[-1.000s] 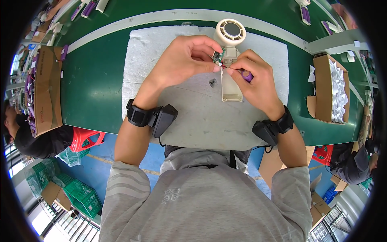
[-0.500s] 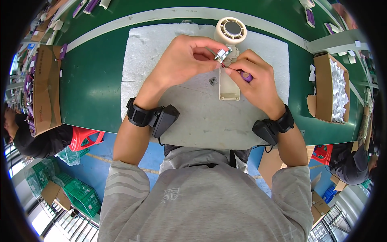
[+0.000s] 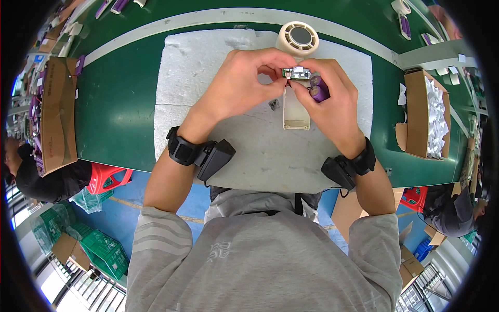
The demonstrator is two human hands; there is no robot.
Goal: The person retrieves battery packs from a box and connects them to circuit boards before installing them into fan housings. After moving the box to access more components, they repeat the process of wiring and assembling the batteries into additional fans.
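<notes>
In the head view, the left hand [image 3: 241, 80] pinches the left end of a small green rectangular circuit board with silvery parts [image 3: 297, 73] — thumb below, forefinger above. The right hand [image 3: 335, 96] meets it from the other side, its forefinger at the board's upper edge and its thumb just below; how hard these two press on it cannot be told. The right hand's fingers are also curled round a pair of purple cylindrical cells [image 3: 318, 89], which sit just right of the board. Thin dark wires [image 3: 289, 83] show under the board, near both thumbs.

The board is held above a cream plastic handle shell, long and open-faced [image 3: 296, 114], which lies with its lower end toward the person. Beyond the hands is a round cream fan head with a grey centre [image 3: 300, 35]. A small dark piece [image 3: 274, 105] lies left of the shell, on a whitish foam sheet [image 3: 179, 83] that covers part of the green tabletop [image 3: 112, 117].

An open brown cardboard box of white pieces [image 3: 416, 117] stands to the right; a brown cardboard box with purple items [image 3: 58, 117] stands to the left. Each wrist wears a black strapped device [image 3: 215, 158].
</notes>
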